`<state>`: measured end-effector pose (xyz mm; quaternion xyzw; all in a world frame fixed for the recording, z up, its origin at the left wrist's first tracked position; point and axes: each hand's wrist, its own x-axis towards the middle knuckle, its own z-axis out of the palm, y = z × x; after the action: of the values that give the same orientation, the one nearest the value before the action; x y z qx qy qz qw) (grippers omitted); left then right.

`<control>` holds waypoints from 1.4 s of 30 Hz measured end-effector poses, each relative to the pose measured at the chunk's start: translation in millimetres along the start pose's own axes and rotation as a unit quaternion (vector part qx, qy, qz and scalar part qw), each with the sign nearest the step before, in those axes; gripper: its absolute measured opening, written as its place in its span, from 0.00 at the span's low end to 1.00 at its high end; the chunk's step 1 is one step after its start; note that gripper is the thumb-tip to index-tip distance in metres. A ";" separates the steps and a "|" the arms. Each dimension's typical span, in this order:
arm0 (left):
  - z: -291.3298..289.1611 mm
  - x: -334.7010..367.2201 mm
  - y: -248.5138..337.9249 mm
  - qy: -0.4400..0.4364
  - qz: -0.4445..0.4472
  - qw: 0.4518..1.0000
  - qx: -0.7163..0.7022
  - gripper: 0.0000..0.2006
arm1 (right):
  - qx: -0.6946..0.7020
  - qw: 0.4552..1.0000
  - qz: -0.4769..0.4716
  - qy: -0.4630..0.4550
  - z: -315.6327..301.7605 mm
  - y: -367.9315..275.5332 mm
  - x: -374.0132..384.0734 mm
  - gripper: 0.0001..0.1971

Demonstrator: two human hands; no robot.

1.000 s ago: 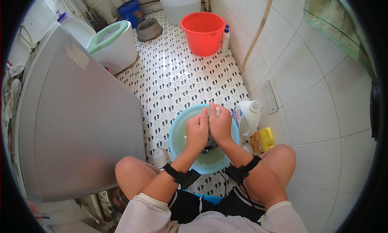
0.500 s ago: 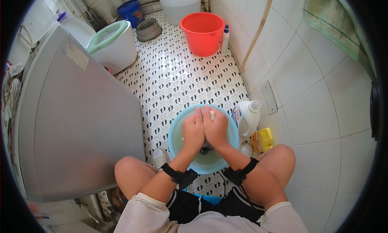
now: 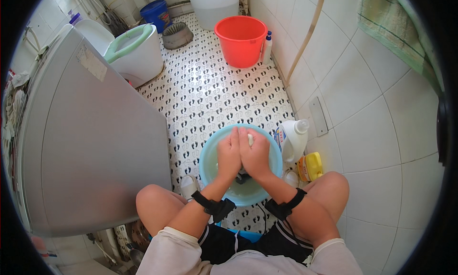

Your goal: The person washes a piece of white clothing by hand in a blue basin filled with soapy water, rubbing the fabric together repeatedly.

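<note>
Over a light blue basin (image 3: 205, 176) of cloudy water, my left hand (image 3: 229, 153) and my right hand (image 3: 255, 155) are pressed together, fingers pointing away from me. A small white piece (image 3: 250, 140) pokes out between the fingers and thumb of my right hand; whether it is soap or cloth I cannot make out. Whatever else lies between the palms is hidden. Just under my wrists, a dark, wet-looking cloth (image 3: 243, 179) shows partly in the basin. Both forearms wear black straps.
Right of the basin stand a white detergent jug (image 3: 292, 140) and a yellow bottle (image 3: 311, 166), close to the tiled wall. A grey appliance (image 3: 105, 141) fills the left side. Farther off are a red bucket (image 3: 241, 41), a pump bottle (image 3: 266, 48) and a toilet (image 3: 136, 60).
The hands stay pressed together over the basin, with hardly any movement. The whole view has shifted very slightly.
</note>
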<state>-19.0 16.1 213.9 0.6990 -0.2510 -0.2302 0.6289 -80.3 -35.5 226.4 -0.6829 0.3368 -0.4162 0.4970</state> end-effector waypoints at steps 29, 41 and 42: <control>1.7 -0.9 -3.1 0.003 0.022 1.000 -0.008 0.25 | 0.018 0.999 -0.024 0.014 -2.6 -4.3 3.5 0.19; 9.7 -7.8 7.5 -0.025 0.059 0.998 -0.002 0.24 | -0.037 0.996 0.078 0.007 -12.7 13.2 15.3 0.16; 8.1 -6.2 9.8 -0.008 0.011 1.000 0.006 0.24 | -0.037 0.996 0.079 0.008 -9.3 11.1 11.8 0.16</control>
<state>-29.5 13.0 222.8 0.6980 -0.2651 -0.2269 0.6253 -84.2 -52.6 220.0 -0.6690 0.4087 -0.3684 0.4997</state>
